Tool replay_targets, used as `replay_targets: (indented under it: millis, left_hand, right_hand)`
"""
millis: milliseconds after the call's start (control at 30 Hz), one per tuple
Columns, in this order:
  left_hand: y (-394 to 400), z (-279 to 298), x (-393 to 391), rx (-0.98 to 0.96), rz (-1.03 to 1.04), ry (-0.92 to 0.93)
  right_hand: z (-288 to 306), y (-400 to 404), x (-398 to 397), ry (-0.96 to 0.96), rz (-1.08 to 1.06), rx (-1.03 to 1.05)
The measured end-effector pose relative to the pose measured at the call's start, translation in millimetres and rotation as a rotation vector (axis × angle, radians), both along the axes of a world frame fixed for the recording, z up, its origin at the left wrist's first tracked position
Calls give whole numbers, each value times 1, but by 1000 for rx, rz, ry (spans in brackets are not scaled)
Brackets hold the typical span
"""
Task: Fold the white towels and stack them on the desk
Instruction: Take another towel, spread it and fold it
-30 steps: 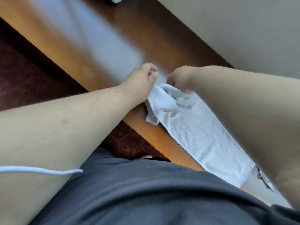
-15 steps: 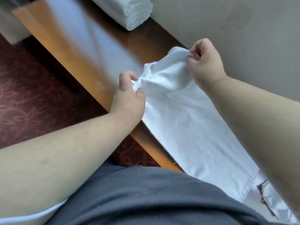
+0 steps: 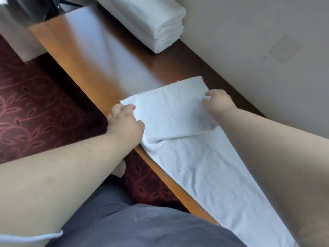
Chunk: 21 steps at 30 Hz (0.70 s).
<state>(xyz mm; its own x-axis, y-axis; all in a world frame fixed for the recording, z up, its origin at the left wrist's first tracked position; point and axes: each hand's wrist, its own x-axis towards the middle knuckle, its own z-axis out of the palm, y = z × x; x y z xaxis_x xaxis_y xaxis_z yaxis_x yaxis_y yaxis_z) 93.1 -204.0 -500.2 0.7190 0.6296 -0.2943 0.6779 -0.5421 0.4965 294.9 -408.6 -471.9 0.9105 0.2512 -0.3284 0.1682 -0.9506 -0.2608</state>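
Note:
A long white towel [image 3: 195,157] lies along the wooden desk [image 3: 106,68], its far end spread flat and its near end running off the bottom right. My left hand [image 3: 124,125] grips the towel's left edge near the far corner, at the desk's front edge. My right hand [image 3: 218,102] pinches the towel's right edge near the other far corner. A fold crease runs across the towel between my hands. A stack of folded white towels [image 3: 151,22] rests at the desk's far end against the wall.
A beige wall [image 3: 258,41] runs along the desk's right side. Dark red patterned carpet [image 3: 35,113] covers the floor to the left. A dark object [image 3: 26,9] stands at the top left past the desk's end.
Both hands have pulled the towel's bunched end apart and away from me, then laid it flat on the desk. The view has tilted up, showing the folded stack.

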Motion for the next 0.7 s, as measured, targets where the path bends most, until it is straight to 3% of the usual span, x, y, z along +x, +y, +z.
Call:
replay_targets:
  millis: [67,133,200,433,600,700]
  left_hand:
    - [12,-5,13,126,-336,-34]
    - [21,-14,24,171,-661,75]
    - [29,-24,30,208,-805,197]
    - [55,-27,43,369,-863,140]
    - [85,-29,60,356,-845,78]
    - [101,-28,64,324,-838,107]
  right_hand:
    - [-3,20,11,-53,109,-100]
    - [-11,43,16,-40,220,-258]
    - [-24,63,21,14,258,-339]
    - [-51,117,51,84,216,-131]
    - [-55,158,74,21,188,-47]
    - [-59,173,78,-114,105,-87]
